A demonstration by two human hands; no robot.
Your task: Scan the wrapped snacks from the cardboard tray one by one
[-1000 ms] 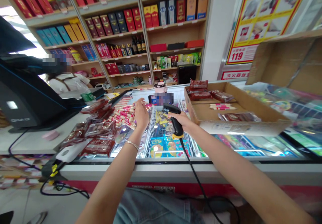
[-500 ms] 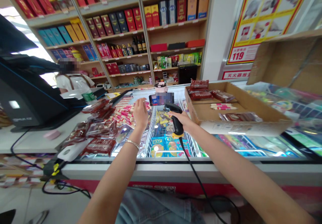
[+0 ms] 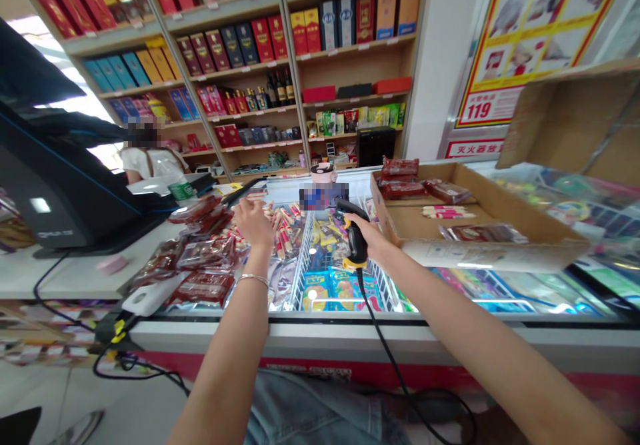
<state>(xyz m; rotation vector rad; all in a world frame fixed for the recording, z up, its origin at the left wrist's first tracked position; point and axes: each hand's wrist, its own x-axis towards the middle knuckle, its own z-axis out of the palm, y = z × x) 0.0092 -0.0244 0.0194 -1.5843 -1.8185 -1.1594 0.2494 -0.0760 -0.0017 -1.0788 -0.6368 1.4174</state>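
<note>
My right hand [image 3: 364, 230] grips a black and yellow barcode scanner [image 3: 357, 245], its cord running down over the freezer's front edge. The scanner's head points forward toward a phone [image 3: 311, 198] propped by a pink cup [image 3: 324, 173]. My left hand [image 3: 254, 224] is open, fingers loosely bent, over a spread of pink-and-cream wrapped sausages [image 3: 284, 242] on the glass freezer top. Whether the fingertips touch any sausage cannot be made out. Left of that hand lie several dark red-brown vacuum packs [image 3: 205, 288].
An open cardboard box [image 3: 480, 256] with more packs and a few sausages [image 3: 445, 212] stands on the right. At left are a black register terminal [image 3: 65, 205], a white handheld object [image 3: 150, 297] and a person [image 3: 145, 158] behind. Wire baskets [image 3: 299, 285] show through the glass.
My left hand has moved left, from beside the phone to above the sausages. The right hand still grips the scanner, and the whole view has shifted slightly.
</note>
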